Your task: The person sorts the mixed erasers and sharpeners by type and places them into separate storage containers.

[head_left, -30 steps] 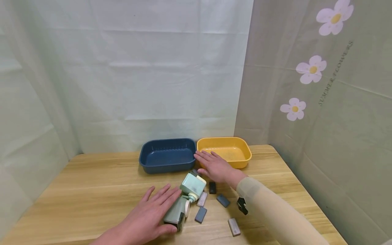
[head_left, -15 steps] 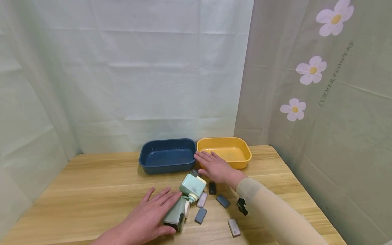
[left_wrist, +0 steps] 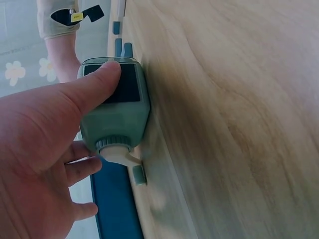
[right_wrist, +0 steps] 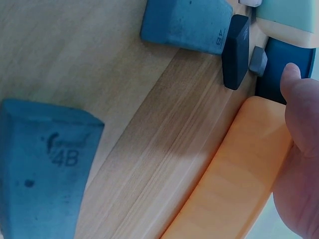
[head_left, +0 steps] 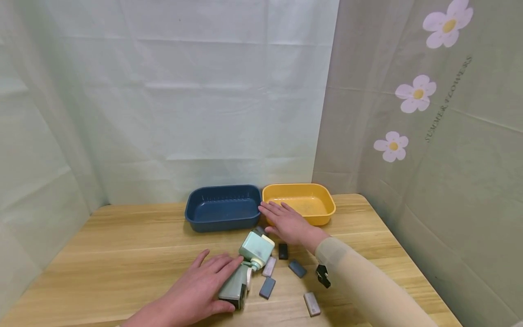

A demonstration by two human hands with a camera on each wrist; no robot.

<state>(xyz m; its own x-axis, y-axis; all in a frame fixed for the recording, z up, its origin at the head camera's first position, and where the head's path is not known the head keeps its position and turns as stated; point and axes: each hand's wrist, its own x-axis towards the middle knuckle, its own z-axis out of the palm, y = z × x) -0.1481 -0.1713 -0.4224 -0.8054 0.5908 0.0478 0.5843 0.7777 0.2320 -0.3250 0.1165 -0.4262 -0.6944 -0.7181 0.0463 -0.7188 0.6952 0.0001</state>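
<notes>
- Two bare hands reach over a wooden table [head_left: 135,254], set well apart, each at its own station.
- The left hand [head_left: 199,289] spans a green bottle [head_left: 234,284] at near center, thumb across the dark panel, apparently to steady it. Three fingers fan out clear of it; the forefinger is hidden in the wrist view, so whether the bottle is pinched cannot be told.
- The right hand [head_left: 289,225] stretches out flat above the near left edge of a yellow tub [head_left: 325,219], fingers extended, seemingly holding nothing. Contact with the rim cannot be made out.
- A mint bottle [head_left: 257,247] lies just beyond the green one, its flat sides probably guarding against a roll.
- At the far edge, the yellow tub stands on the right just beside a blue tub [head_left: 224,224] on the left, an arrangement that likely leaves both within reach.
- Scattered flat right of the bottles: a black eraser [head_left: 283,251], a slate eraser [head_left: 297,268], a blue-gray eraser [head_left: 267,288] and two pale erasers [head_left: 312,304]. Their loose spread suggests no deliberate order.
</notes>
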